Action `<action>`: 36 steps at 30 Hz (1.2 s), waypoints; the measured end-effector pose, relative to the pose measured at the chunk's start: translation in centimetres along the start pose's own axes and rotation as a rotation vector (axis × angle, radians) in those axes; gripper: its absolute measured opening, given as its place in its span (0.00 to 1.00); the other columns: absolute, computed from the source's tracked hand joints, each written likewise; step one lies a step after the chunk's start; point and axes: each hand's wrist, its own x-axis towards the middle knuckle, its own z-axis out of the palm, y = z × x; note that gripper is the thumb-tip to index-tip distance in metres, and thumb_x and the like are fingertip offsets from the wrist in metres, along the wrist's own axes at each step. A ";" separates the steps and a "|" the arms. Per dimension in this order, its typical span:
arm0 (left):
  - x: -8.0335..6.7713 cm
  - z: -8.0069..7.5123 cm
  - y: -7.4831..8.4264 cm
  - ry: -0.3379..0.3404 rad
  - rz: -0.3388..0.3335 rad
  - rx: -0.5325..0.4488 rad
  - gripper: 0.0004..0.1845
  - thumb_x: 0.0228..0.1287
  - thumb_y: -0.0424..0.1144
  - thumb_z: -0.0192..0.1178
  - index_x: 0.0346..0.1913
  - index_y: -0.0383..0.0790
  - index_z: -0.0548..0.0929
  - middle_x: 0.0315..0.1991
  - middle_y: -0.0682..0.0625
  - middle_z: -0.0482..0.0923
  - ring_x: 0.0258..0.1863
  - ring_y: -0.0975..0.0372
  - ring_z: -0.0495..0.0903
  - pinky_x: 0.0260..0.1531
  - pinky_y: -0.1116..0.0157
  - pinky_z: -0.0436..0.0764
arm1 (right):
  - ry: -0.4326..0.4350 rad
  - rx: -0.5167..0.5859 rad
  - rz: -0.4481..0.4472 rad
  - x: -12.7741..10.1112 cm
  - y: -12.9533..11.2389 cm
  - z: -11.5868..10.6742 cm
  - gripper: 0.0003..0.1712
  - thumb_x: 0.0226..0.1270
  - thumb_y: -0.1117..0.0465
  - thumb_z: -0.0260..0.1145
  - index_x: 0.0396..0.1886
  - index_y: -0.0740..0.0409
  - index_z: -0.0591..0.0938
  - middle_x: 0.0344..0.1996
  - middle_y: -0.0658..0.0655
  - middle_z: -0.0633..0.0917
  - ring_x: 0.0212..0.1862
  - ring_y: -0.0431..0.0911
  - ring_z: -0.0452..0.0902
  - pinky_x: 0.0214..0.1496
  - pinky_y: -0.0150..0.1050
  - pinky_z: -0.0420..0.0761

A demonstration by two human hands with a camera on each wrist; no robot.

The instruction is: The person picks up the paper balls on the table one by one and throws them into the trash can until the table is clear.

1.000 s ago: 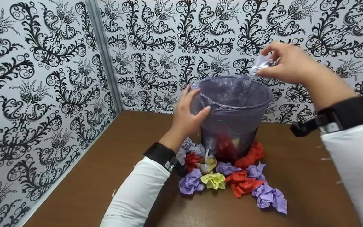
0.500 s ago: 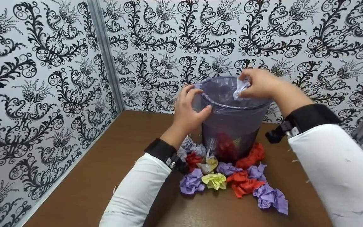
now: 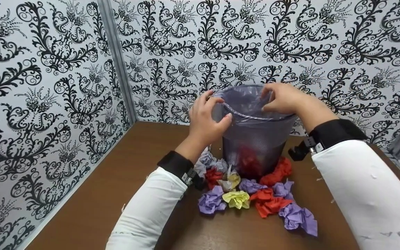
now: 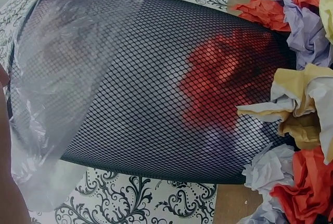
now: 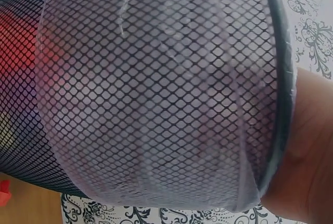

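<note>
Gripping the rim of the mesh bin [image 3: 255, 139] on its left side, your left hand [image 3: 207, 121] curls its fingers over the edge and pinches the clear bag [image 3: 245, 100] that lines it, thumb on the outside. Your right hand [image 3: 283, 97] sits on the right side of the same rim, fingers bent down over the edge onto the bag; whether it holds anything inside the bin you cannot tell from here. The bin stands upright on the brown table [image 3: 116, 187], close to the patterned wall [image 3: 47, 86] behind it, and red paper shows through its mesh near the bottom. Crumpled paper balls [image 3: 255, 198] in purple, red and yellow lie on the table against the near side of the bin. From your left wrist, the mesh bin [image 4: 156, 88] fills the view with the bag [image 4: 47, 104] folded over its top.
</note>
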 end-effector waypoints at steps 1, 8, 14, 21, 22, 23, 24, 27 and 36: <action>0.0 0.0 0.0 -0.008 0.006 -0.005 0.21 0.51 0.58 0.61 0.49 0.57 0.79 0.68 0.55 0.65 0.66 0.60 0.61 0.66 0.50 0.56 | 0.009 0.003 -0.006 -0.2 -0.1 -0.1 0.23 0.58 0.59 0.69 0.53 0.57 0.75 0.41 0.63 0.82 0.41 0.54 0.79 0.44 0.50 0.81; 0.0 -0.1 0.2 -0.073 0.021 -0.048 0.22 0.53 0.56 0.62 0.51 0.55 0.79 0.60 0.57 0.72 0.59 0.63 0.69 0.59 0.52 0.66 | 0.071 0.003 -0.059 -2.1 -1.0 -1.2 0.23 0.62 0.51 0.68 0.54 0.52 0.76 0.43 0.59 0.82 0.42 0.52 0.79 0.45 0.49 0.81; 0.0 0.0 0.2 -0.090 0.014 -0.089 0.23 0.51 0.57 0.65 0.50 0.55 0.78 0.59 0.58 0.72 0.58 0.64 0.69 0.58 0.54 0.68 | 0.179 0.010 -0.190 -5.6 -1.5 -2.3 0.24 0.62 0.45 0.68 0.54 0.51 0.77 0.42 0.53 0.82 0.43 0.48 0.80 0.45 0.47 0.82; 0.0 0.2 0.0 -0.111 0.004 -0.135 0.31 0.47 0.69 0.65 0.51 0.55 0.79 0.61 0.56 0.70 0.59 0.64 0.70 0.59 0.56 0.70 | 0.394 -0.068 -0.378 -11.6 -0.6 -2.3 0.22 0.61 0.51 0.70 0.52 0.54 0.79 0.43 0.49 0.82 0.40 0.39 0.76 0.36 0.24 0.78; 0.0 0.3 -0.1 -0.114 0.005 -0.143 0.32 0.47 0.70 0.65 0.51 0.55 0.79 0.62 0.55 0.70 0.60 0.63 0.70 0.59 0.56 0.71 | 0.421 -0.078 -0.386 -12.4 -0.3 -2.2 0.22 0.60 0.53 0.72 0.52 0.54 0.80 0.44 0.49 0.82 0.40 0.37 0.75 0.36 0.23 0.77; 0.0 0.4 -0.1 -0.113 0.008 -0.152 0.32 0.47 0.71 0.64 0.51 0.55 0.80 0.63 0.54 0.70 0.60 0.62 0.70 0.59 0.56 0.71 | 0.445 -0.083 -0.392 -13.2 -0.1 -2.0 0.22 0.59 0.54 0.73 0.52 0.54 0.80 0.44 0.49 0.82 0.41 0.36 0.74 0.36 0.21 0.76; 0.0 0.4 -0.2 -0.108 0.013 -0.160 0.32 0.49 0.70 0.63 0.51 0.54 0.80 0.63 0.53 0.70 0.60 0.61 0.71 0.59 0.56 0.71 | 0.462 -0.089 -0.393 -13.9 0.2 -1.7 0.23 0.57 0.55 0.74 0.52 0.53 0.80 0.45 0.49 0.82 0.40 0.35 0.73 0.36 0.21 0.75; 0.0 0.6 -0.3 -0.085 0.031 -0.175 0.29 0.54 0.68 0.60 0.50 0.52 0.80 0.63 0.51 0.71 0.59 0.60 0.72 0.58 0.55 0.72 | 0.486 -0.094 -0.389 -15.6 1.2 -0.6 0.23 0.55 0.56 0.76 0.51 0.53 0.81 0.43 0.47 0.82 0.40 0.32 0.72 0.37 0.19 0.74; 0.1 1.0 -0.1 -0.083 -0.014 -0.215 0.25 0.57 0.66 0.58 0.49 0.53 0.80 0.63 0.51 0.69 0.59 0.61 0.71 0.55 0.57 0.76 | 0.311 -0.077 -0.269 -18.5 4.9 5.9 0.28 0.53 0.47 0.75 0.53 0.47 0.79 0.48 0.42 0.80 0.45 0.37 0.74 0.44 0.39 0.80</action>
